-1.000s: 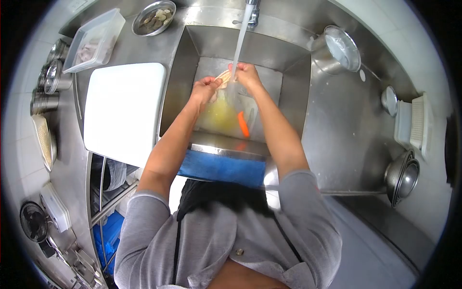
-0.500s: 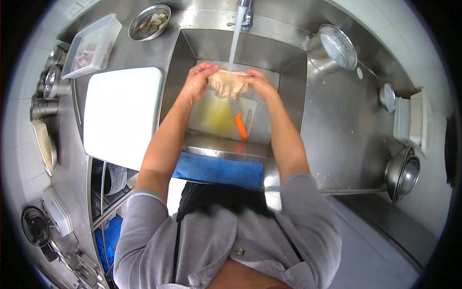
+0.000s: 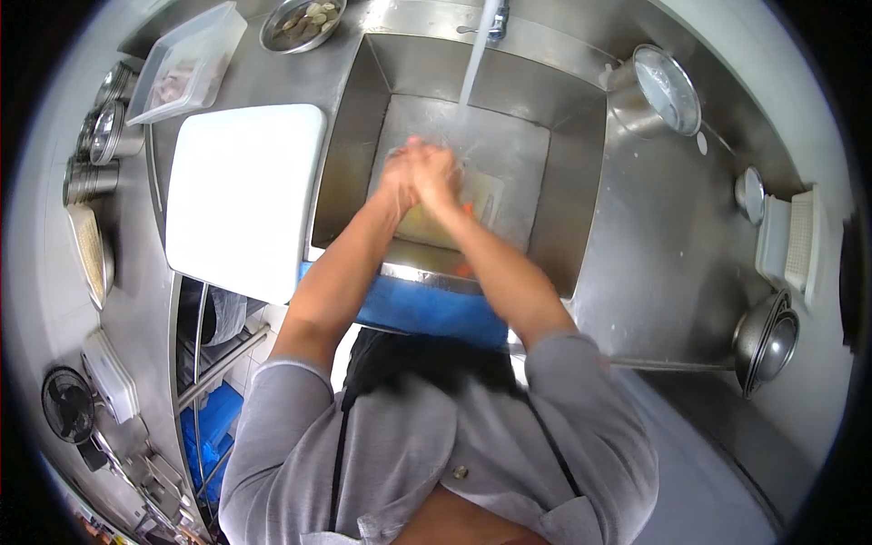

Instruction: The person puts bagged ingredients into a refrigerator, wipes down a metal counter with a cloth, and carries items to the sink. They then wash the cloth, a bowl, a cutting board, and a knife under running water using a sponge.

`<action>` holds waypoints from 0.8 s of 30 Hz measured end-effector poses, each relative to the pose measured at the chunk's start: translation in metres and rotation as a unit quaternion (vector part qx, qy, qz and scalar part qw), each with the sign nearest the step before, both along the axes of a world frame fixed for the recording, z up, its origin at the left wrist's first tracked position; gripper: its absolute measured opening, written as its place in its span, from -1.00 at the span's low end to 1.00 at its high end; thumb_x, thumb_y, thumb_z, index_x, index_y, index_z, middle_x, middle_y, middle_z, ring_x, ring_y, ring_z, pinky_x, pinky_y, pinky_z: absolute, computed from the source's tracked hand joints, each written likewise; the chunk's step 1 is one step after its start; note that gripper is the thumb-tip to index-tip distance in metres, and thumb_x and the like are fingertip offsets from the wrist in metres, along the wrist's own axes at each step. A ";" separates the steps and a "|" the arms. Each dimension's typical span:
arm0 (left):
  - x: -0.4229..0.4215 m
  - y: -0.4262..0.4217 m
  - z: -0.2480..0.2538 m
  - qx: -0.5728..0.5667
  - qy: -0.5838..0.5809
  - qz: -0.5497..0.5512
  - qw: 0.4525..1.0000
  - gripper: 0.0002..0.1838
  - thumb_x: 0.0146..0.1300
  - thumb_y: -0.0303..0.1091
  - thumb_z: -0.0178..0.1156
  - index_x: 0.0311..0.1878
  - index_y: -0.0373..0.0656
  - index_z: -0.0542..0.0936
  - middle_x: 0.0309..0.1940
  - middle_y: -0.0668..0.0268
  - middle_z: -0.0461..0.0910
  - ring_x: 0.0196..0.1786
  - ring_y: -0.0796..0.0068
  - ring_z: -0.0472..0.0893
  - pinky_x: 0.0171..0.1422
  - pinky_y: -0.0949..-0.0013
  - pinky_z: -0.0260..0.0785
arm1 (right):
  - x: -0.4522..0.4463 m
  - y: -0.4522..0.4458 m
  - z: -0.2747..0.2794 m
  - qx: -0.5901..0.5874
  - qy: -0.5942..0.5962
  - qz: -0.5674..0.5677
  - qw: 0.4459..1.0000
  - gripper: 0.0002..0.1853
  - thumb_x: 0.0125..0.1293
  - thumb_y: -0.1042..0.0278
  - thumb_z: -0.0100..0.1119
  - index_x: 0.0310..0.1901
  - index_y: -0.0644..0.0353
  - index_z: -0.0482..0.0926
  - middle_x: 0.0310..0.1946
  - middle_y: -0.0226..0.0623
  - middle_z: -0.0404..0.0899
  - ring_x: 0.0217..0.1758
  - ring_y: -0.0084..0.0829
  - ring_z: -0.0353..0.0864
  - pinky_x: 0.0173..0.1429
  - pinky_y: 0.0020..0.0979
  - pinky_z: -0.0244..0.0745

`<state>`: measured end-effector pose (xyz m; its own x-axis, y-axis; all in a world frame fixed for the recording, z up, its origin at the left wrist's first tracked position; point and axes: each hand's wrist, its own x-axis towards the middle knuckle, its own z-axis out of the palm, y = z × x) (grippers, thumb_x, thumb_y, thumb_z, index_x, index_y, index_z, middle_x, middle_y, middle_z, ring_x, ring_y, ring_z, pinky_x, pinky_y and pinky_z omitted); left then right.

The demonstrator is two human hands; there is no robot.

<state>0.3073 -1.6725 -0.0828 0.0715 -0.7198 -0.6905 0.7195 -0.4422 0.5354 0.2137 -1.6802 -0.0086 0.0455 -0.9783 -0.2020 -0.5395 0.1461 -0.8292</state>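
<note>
Two bare hands meet over one steel sink (image 3: 570, 150), the left hand (image 3: 396, 179) and the right hand (image 3: 436, 171) pressed together, fingers curled and blurred; whatever lies between the palms is hidden, so I cannot tell how tight either grip is or what it has hold of. One stream of water (image 3: 475, 65) falls beyond them from one tap (image 3: 497, 23), cut off at the top edge. Under the hands lies one pale board (image 3: 493, 193), partly covered, with one orange-handled knife (image 3: 469, 209) beside the right wrist; only a bit of orange shows, the rest blocked. One blue cloth (image 3: 427, 312) hangs along the sink's front, crossed by both forearms. On the surface to the left lie one white cutting board (image 3: 241, 200), one clear plastic tub (image 3: 150, 113) of pale pieces too indistinct to count, and one steel bowl (image 3: 289, 44) of shellfish, cropped above. To the right stand one large steel pot (image 3: 629, 102) and one small bowl (image 3: 749, 195), plus nested bowls (image 3: 761, 343) whose number is unclear.
</note>
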 end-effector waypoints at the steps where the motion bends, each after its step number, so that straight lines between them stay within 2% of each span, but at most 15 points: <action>1: 0.010 0.004 0.003 0.005 0.024 0.003 1.000 -0.75 0.49 -0.15 0.02 -0.08 -0.17 0.42 -0.26 0.19 0.56 -0.28 0.21 0.63 -0.25 0.11 0.56 | 0.005 0.015 0.006 -0.022 -0.032 0.008 0.999 -0.48 0.33 -0.09 0.11 -0.48 0.28 0.66 -0.52 0.10 0.60 -0.35 0.02 0.67 -0.19 -0.10 0.50; 2: 0.012 0.011 0.020 0.019 0.065 0.002 0.998 -0.77 0.48 -0.18 0.03 -0.12 -0.17 0.43 -0.26 0.24 0.56 -0.22 0.29 0.65 -0.24 0.19 0.57 | 0.011 0.029 0.011 -0.043 -0.064 0.018 0.997 -0.47 0.32 -0.10 0.12 -0.52 0.27 0.65 -0.55 0.10 0.59 -0.39 -0.01 0.67 -0.22 -0.11 0.49; 5: -0.011 0.025 0.103 0.105 -0.130 -0.042 0.985 -0.81 0.47 -0.20 0.06 -0.12 -0.13 0.46 -0.25 0.26 0.57 -0.24 0.31 0.64 -0.15 0.19 0.57 | -0.003 -0.013 -0.033 0.048 0.011 0.005 0.999 -0.48 0.34 -0.14 0.08 -0.44 0.22 0.68 -0.42 0.12 0.64 -0.22 0.11 0.67 -0.11 -0.06 0.52; 6: 0.006 0.033 0.071 0.042 -0.092 -0.046 0.994 -0.86 0.46 -0.28 0.09 -0.11 -0.14 0.47 -0.21 0.26 0.58 -0.21 0.34 0.64 -0.10 0.21 0.58 | -0.010 -0.028 -0.051 0.049 0.020 0.025 0.998 -0.57 0.32 -0.03 0.20 -0.39 0.26 0.67 -0.41 0.03 0.68 -0.30 -0.03 0.70 -0.22 -0.12 0.54; 7: 0.020 0.035 0.068 0.008 -0.081 -0.010 0.997 -0.87 0.46 -0.30 0.09 -0.11 -0.14 0.47 -0.20 0.25 0.59 -0.20 0.35 0.64 -0.09 0.22 0.59 | -0.011 -0.032 -0.050 0.109 -0.136 -0.011 0.985 -0.63 0.31 0.04 0.23 -0.37 0.26 0.66 -0.41 -0.04 0.68 -0.32 -0.12 0.70 -0.24 -0.16 0.54; 9: 0.038 0.043 0.067 -0.057 -0.056 0.061 0.995 -0.90 0.46 -0.35 0.09 -0.11 -0.16 0.47 -0.18 0.23 0.59 -0.19 0.36 0.64 -0.06 0.25 0.60 | -0.010 -0.028 -0.048 0.226 -0.426 -0.077 0.873 -0.73 0.28 0.18 0.30 -0.34 0.26 0.63 -0.42 -0.20 0.68 -0.35 -0.29 0.69 -0.29 -0.24 0.53; 10: 0.043 0.043 0.070 -0.033 -0.068 0.047 0.996 -0.89 0.47 -0.36 0.07 -0.16 -0.19 0.46 -0.20 0.24 0.59 -0.19 0.37 0.63 0.00 0.28 0.59 | -0.009 -0.022 -0.032 0.230 -0.446 -0.067 0.863 -0.80 0.25 0.31 0.34 -0.34 0.24 0.57 -0.39 -0.39 0.63 -0.37 -0.49 0.63 -0.33 -0.33 0.50; 13: 0.043 0.028 0.048 0.038 -0.120 0.110 0.986 -0.88 0.47 -0.33 0.07 -0.18 -0.17 0.47 -0.21 0.30 0.60 -0.21 0.39 0.62 0.06 0.32 0.56 | 0.024 0.027 -0.007 0.055 -0.303 0.076 0.948 -0.73 0.24 0.25 0.34 -0.44 0.25 0.51 -0.52 -0.28 0.60 -0.44 -0.30 0.63 -0.35 -0.23 0.48; 14: 0.058 0.021 0.009 0.019 -0.106 0.093 0.990 -0.90 0.44 -0.31 0.13 -0.19 -0.10 0.49 -0.38 0.34 0.57 -0.38 0.42 0.59 -0.26 0.31 0.50 | 0.031 0.046 0.009 -0.036 -0.237 0.126 0.963 -0.72 0.29 0.25 0.28 -0.46 0.26 0.50 -0.57 -0.30 0.57 -0.50 -0.34 0.57 -0.37 -0.28 0.45; 15: 0.058 0.021 0.010 0.008 -0.094 0.074 0.993 -0.91 0.44 -0.33 0.13 -0.19 -0.11 0.48 -0.38 0.33 0.57 -0.39 0.42 0.58 -0.27 0.32 0.49 | 0.036 0.058 0.021 -0.127 -0.168 0.173 0.962 -0.70 0.33 0.26 0.22 -0.49 0.27 0.49 -0.62 -0.33 0.55 -0.55 -0.38 0.51 -0.38 -0.33 0.43; 16: 0.056 0.018 0.011 -0.004 -0.083 0.054 0.995 -0.91 0.43 -0.35 0.13 -0.19 -0.13 0.47 -0.38 0.32 0.56 -0.40 0.41 0.57 -0.29 0.32 0.49 | 0.039 0.056 0.022 -0.108 -0.093 0.146 0.979 -0.64 0.29 0.15 0.20 -0.55 0.24 0.56 -0.58 0.08 0.56 -0.41 0.14 0.61 -0.26 -0.02 0.46; 19: 0.018 0.029 0.041 -0.006 0.014 0.056 0.998 -0.87 0.43 -0.31 0.10 -0.12 -0.15 0.46 -0.18 0.27 0.56 -0.22 0.43 0.60 -0.25 0.28 0.52 | 0.032 -0.009 -0.021 0.000 -0.060 0.009 0.998 -0.56 0.36 0.03 0.06 -0.51 0.20 0.66 -0.50 0.14 0.61 -0.35 0.14 0.66 -0.21 0.03 0.49; 21: 0.028 0.019 -0.006 0.025 -0.066 0.060 0.996 -0.79 0.47 -0.25 0.06 -0.03 -0.20 0.48 -0.12 0.20 0.58 -0.15 0.39 0.64 -0.26 0.22 0.57 | 0.030 -0.005 -0.010 0.011 -0.022 0.046 0.999 -0.46 0.40 -0.11 -0.03 -0.43 0.19 0.71 -0.49 0.14 0.61 -0.34 0.11 0.67 -0.19 0.00 0.51; 23: 0.048 0.018 -0.004 0.052 -0.004 0.051 0.997 -0.80 0.49 -0.24 0.04 -0.09 -0.18 0.51 -0.22 0.22 0.61 -0.30 0.36 0.64 -0.30 0.23 0.57 | 0.041 0.038 0.021 0.023 0.029 0.069 0.997 -0.43 0.39 -0.15 0.01 -0.46 0.24 0.68 -0.54 0.08 0.62 -0.41 0.04 0.67 -0.24 -0.08 0.50; 24: 0.049 0.018 0.004 0.054 0.006 0.043 0.998 -0.80 0.49 -0.23 0.04 -0.12 -0.17 0.52 -0.25 0.22 0.61 -0.34 0.35 0.64 -0.29 0.24 0.58 | 0.041 0.055 0.022 -0.046 0.040 0.127 0.990 -0.42 0.41 -0.17 -0.09 -0.38 0.17 0.73 -0.46 0.15 0.63 -0.27 0.14 0.67 -0.15 0.02 0.52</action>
